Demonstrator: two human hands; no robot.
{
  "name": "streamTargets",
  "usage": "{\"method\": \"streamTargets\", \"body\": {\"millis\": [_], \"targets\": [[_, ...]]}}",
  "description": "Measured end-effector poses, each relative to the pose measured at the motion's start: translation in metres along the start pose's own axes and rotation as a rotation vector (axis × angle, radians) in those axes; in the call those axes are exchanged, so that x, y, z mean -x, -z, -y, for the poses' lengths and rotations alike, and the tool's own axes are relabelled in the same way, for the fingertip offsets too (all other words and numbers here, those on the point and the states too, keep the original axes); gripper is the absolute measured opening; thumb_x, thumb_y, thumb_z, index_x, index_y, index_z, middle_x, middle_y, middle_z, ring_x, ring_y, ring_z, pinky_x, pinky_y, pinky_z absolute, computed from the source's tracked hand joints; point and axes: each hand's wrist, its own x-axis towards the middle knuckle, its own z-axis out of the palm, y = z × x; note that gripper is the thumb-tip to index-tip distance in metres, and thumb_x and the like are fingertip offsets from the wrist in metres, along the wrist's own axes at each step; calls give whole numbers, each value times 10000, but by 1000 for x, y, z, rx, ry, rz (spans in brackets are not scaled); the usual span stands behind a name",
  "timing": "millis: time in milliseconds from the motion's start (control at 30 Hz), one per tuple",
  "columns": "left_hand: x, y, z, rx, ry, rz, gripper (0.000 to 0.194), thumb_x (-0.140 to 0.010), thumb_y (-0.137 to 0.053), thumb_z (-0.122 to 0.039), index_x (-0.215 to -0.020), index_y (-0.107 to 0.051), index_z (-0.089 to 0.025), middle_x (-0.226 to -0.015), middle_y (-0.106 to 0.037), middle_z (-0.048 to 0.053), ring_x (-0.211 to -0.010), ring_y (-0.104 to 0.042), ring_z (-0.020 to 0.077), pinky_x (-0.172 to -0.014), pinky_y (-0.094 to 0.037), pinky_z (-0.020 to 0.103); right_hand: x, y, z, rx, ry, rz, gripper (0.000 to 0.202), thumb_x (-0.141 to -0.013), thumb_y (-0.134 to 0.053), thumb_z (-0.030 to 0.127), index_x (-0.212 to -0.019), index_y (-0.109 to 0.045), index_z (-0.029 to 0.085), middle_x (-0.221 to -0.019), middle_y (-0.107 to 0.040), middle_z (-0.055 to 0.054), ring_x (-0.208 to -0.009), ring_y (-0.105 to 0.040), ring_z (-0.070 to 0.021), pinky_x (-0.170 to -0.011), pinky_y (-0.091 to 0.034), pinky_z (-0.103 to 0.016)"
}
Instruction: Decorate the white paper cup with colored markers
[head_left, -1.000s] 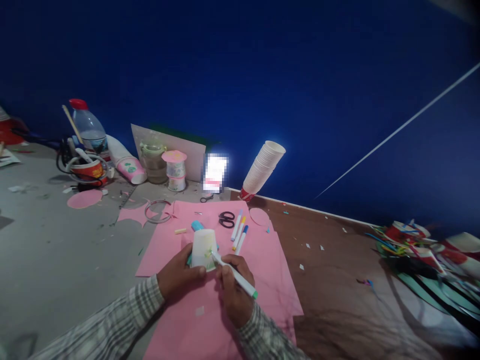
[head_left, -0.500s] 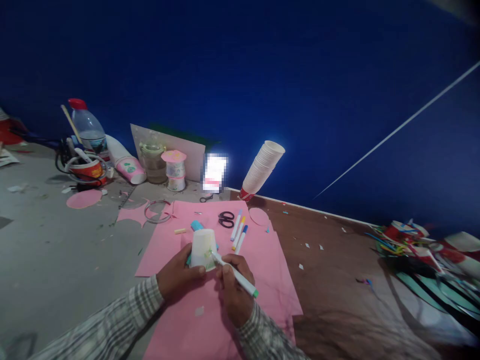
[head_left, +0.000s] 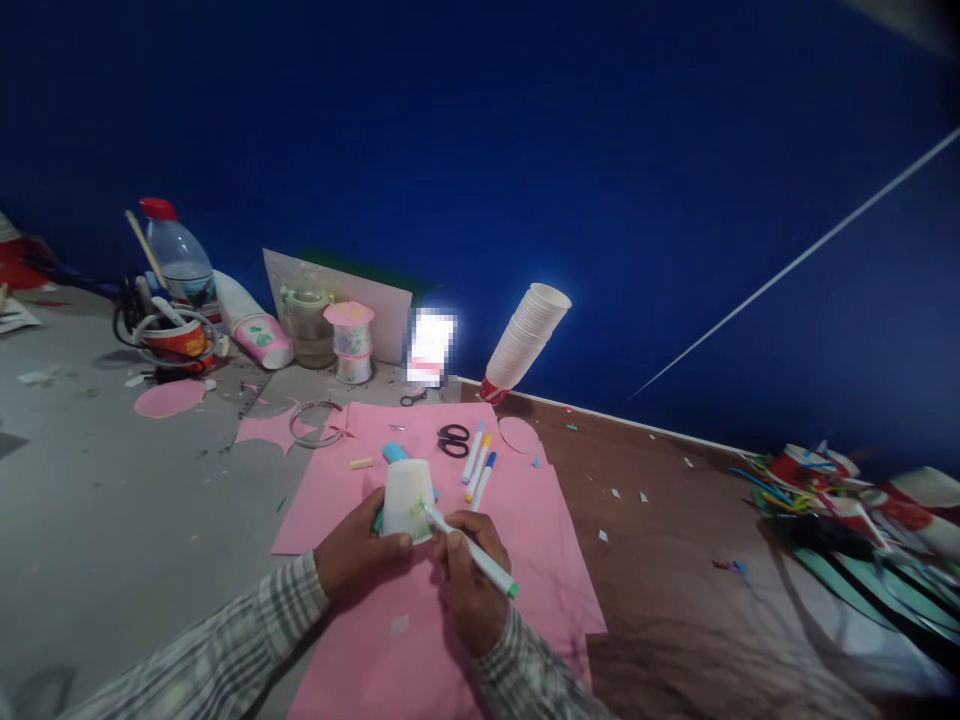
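My left hand (head_left: 362,545) grips a white paper cup (head_left: 406,490) from its left side, thumb across the lower front. Green and yellowish marks show on the cup's wall. Pinched in my right hand (head_left: 474,575) is a white marker (head_left: 487,566) with a green end; its tip is at the marks on the cup. Both hands are above pink paper sheets (head_left: 360,650). Just beyond the cup lies a blue object (head_left: 394,452), partly hidden. Farther right on the paper are black-handled scissors (head_left: 454,441) and several markers (head_left: 480,476).
A tall stack of paper cups (head_left: 527,338) leans by the blue wall. At the back left stand a bottle (head_left: 178,262), a glass jar (head_left: 307,330) and a decorated pink-and-white cup piece (head_left: 352,345). A metal ring (head_left: 316,425) lies left. Cluttered supplies (head_left: 840,500) are at far right.
Almost nothing differs. Both hands keep their hold, and the marker tip stays at the cup's wall with at most a very slight shift.
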Motion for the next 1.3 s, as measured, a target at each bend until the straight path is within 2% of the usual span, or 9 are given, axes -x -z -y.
{"method": "streamTargets", "body": {"millis": [167,433,733,1033,1300], "targets": [[-1,1,1,24,0,21,563,-397,-765,-211,-916,-560,-139,-665,-618,62,-591,-531,252,-461,-433,341,1,0,-1,-47,1,-8,118,-798,-535,240,-884,-609,207,-542,-599,34,-350,-497,-143,-354,-436,-229],[-3,7,12,64,19,80,566,-478,-734,-169,-1002,-519,-179,-742,-636,73,-656,-555,268,-539,-464,381,-3,-3,6,66,83,-27,124,-777,-549,226,-876,-622,214,-546,-610,38,-364,-519,-146,-383,-461,-235],[-3,5,8,22,13,69,576,-454,-745,-197,-984,-523,-157,-728,-625,71,-630,-545,260,-503,-455,367,-4,-1,9,140,149,-22,125,-774,-543,189,-872,-618,212,-534,-604,46,-359,-537,-149,-384,-464,-224],[-2,3,0,-55,-2,67,556,-452,-741,-220,-966,-542,-148,-731,-618,69,-651,-532,266,-504,-450,358,-3,1,5,119,89,-7,137,-777,-556,217,-891,-632,220,-634,-653,11,-418,-579,-168,-423,-494,-250],[-2,3,5,20,35,70,564,-459,-742,-192,-983,-534,-163,-730,-629,71,-636,-546,264,-504,-456,365,-2,1,4,71,58,-6,132,-787,-546,229,-891,-626,217,-580,-621,27,-398,-545,-157,-420,-476,-250]]}}
